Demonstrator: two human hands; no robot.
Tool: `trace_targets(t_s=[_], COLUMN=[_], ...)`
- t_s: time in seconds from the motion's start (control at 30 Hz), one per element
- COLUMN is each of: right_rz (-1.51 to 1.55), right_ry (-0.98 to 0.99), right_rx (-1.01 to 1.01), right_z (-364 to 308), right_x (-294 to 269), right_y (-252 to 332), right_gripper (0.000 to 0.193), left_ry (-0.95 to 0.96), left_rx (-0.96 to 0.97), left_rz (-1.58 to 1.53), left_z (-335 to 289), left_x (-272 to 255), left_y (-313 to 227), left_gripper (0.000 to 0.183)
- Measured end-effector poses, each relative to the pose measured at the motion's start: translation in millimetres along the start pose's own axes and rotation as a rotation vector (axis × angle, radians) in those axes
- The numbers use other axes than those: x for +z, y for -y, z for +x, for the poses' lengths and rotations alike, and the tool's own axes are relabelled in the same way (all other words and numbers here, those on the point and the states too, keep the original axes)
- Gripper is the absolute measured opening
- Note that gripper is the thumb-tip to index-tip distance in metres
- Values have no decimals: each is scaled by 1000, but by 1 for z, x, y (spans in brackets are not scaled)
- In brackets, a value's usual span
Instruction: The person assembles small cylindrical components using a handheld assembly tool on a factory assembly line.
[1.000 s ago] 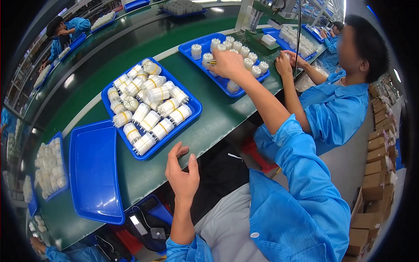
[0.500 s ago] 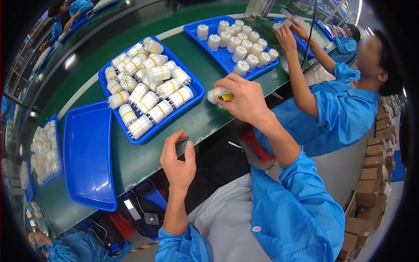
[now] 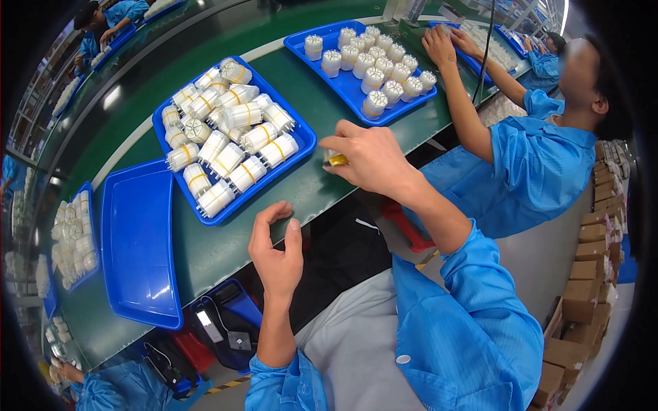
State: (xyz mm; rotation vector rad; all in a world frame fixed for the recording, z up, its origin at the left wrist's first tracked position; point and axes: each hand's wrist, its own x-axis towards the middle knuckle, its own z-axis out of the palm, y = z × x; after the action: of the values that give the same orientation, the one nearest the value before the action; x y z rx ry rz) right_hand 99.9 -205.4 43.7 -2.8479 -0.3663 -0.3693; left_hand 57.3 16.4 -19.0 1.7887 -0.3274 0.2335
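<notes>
My right hand (image 3: 373,161) is closed over the green bench, just right of a blue tray (image 3: 310,140). Between its thumb and fingers is a small yellow and whitish object (image 3: 335,159), mostly hidden, so its kind is unclear. My left hand (image 3: 277,257) hovers at the bench's near edge with fingers curved and thumb apart, holding nothing. Heaped in the tray are several white cylindrical parts (image 3: 241,115) with yellow bands and thin prongs, most lying on their sides. Neither hand touches them.
A second blue tray (image 3: 295,45) behind my right hand holds upright white cylindrical parts (image 3: 373,79). At left lies an empty blue tray (image 3: 139,240). A co-worker in a blue jacket (image 3: 531,161) works at right. Cardboard boxes (image 3: 582,281) line the floor.
My right hand has shifted left toward the heaped tray, with its object now more covered by the fingers. My left hand is almost unmoved. The co-worker's hands have moved slightly left.
</notes>
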Motion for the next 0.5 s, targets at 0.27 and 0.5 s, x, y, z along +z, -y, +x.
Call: trace_targets(t_s=[0.27,0.5], right_rz=[1761,1765], right_ry=[18,-388], right_rx=[468,148], right_z=[-43,-57], right_x=[15,24], right_y=[58,34], right_gripper=[26,48], left_ry=[108,156], left_rx=[16,-244], left_rz=[-733,-960], left_z=[3,0], left_x=[30,13], left_y=[-14,-19], left_gripper=[63,38])
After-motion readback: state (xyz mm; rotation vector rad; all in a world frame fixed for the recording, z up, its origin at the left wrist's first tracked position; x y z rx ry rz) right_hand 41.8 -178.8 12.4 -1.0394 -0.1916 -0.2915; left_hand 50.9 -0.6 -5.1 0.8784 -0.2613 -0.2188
